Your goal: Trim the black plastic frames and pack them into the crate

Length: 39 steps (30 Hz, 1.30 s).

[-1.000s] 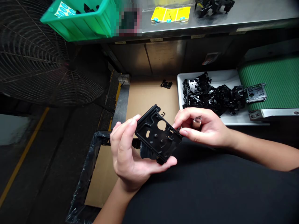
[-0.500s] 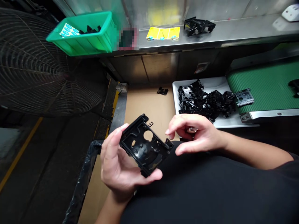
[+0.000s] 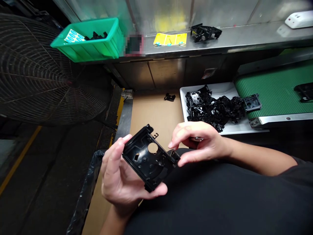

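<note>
Head view: your two bare hands at a work station, with a black plastic frame (image 3: 144,163) held low in front of your dark-clothed torso. Your left hand (image 3: 122,182) grasps the frame along its left and lower edges, the fingers on the upper-left side and the thumb at the bottom corner. The frame is tilted, its face with the large round hole turned towards you. Your right hand (image 3: 199,138) is at the frame's right-hand corner, index finger and thumb parted on either side of it; whether these fingertips press on the frame you cannot tell. A metal ring-like item sits among that hand's curled fingers.

Beyond your hands, a white tray (image 3: 244,127) contains a heap of black parts (image 3: 220,107). To its right runs a green conveyor belt (image 3: 276,91), with a grey flat part (image 3: 252,102) at its near end and a dark part (image 3: 305,91) farther right. Left of the tray, a small black piece (image 3: 169,97) lies on a cardboard sheet (image 3: 149,112).

Along the metal shelf (image 3: 249,39) stand, from left to right, a green bin (image 3: 97,49) holding a label sheet and black pieces, a yellow sheet (image 3: 170,39), a black assembly (image 3: 205,32) and a white power strip (image 3: 299,19). A large caged fan (image 3: 49,75) occupies the left side.
</note>
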Each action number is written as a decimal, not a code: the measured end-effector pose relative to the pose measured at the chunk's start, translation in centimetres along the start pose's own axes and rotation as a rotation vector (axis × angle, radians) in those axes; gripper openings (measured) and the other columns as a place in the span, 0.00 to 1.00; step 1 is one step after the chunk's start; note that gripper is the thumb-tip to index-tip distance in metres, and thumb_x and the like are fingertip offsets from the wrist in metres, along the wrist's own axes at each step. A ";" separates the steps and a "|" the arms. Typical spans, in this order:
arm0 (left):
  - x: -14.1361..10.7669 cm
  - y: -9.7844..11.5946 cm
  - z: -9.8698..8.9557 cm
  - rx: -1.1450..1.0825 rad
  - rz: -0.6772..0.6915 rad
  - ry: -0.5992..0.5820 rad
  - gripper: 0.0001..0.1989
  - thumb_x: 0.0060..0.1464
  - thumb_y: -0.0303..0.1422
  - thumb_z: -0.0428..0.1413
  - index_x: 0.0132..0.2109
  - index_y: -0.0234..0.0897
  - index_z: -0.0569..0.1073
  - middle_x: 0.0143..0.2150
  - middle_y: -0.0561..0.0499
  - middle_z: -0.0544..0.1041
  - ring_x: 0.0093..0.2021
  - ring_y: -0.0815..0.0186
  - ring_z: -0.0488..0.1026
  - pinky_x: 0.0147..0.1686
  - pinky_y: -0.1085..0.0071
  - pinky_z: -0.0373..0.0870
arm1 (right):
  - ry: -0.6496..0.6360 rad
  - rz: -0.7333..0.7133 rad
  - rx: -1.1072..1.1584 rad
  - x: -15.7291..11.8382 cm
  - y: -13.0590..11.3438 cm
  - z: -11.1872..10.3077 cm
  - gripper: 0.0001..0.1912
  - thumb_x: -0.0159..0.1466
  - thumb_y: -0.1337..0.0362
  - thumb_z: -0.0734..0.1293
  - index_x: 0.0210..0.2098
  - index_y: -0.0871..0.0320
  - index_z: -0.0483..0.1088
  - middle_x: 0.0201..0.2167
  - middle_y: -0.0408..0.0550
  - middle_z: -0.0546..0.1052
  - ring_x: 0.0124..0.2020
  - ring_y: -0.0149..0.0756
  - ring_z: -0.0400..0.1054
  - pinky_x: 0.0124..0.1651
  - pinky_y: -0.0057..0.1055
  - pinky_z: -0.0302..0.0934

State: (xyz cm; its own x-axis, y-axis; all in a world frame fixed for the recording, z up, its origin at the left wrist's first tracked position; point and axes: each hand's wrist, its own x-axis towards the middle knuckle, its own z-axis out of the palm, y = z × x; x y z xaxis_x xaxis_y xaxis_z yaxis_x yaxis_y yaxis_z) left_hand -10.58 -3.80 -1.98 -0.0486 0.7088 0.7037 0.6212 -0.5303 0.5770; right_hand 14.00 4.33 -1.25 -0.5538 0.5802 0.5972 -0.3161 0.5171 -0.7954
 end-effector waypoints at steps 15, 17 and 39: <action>-1.2 -1.7 -2.0 0.058 0.013 0.025 0.57 0.35 0.64 0.69 0.71 0.53 0.68 0.64 0.42 0.76 0.54 0.41 0.79 0.55 0.39 0.80 | -0.060 0.004 -0.018 1.4 0.6 1.7 0.15 0.65 0.58 0.77 0.46 0.61 0.79 0.36 0.50 0.80 0.32 0.29 0.71 0.27 0.25 0.62; -1.3 -1.8 -2.3 0.094 0.008 0.019 0.54 0.39 0.64 0.68 0.71 0.53 0.67 0.64 0.41 0.76 0.54 0.41 0.79 0.55 0.39 0.80 | -0.073 0.016 -0.026 1.6 0.8 1.9 0.15 0.66 0.56 0.77 0.46 0.61 0.78 0.36 0.50 0.80 0.31 0.29 0.70 0.27 0.25 0.61; -7.2 -8.8 -4.8 0.212 0.078 0.002 0.63 0.34 0.45 0.79 0.73 0.49 0.56 0.63 0.39 0.72 0.59 0.46 0.77 0.58 0.47 0.79 | -0.075 1.019 0.711 3.8 5.0 8.3 0.18 0.60 0.58 0.80 0.32 0.57 0.68 0.26 0.36 0.65 0.21 0.23 0.50 0.21 0.25 0.44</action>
State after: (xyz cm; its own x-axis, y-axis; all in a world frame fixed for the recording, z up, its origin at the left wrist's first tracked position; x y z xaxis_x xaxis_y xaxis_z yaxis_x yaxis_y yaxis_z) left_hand -19.48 -6.50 -10.15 0.0042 0.6685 0.7437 0.7739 -0.4732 0.4209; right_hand 3.93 3.92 -3.77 -0.8269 0.4674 -0.3128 -0.0509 -0.6161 -0.7860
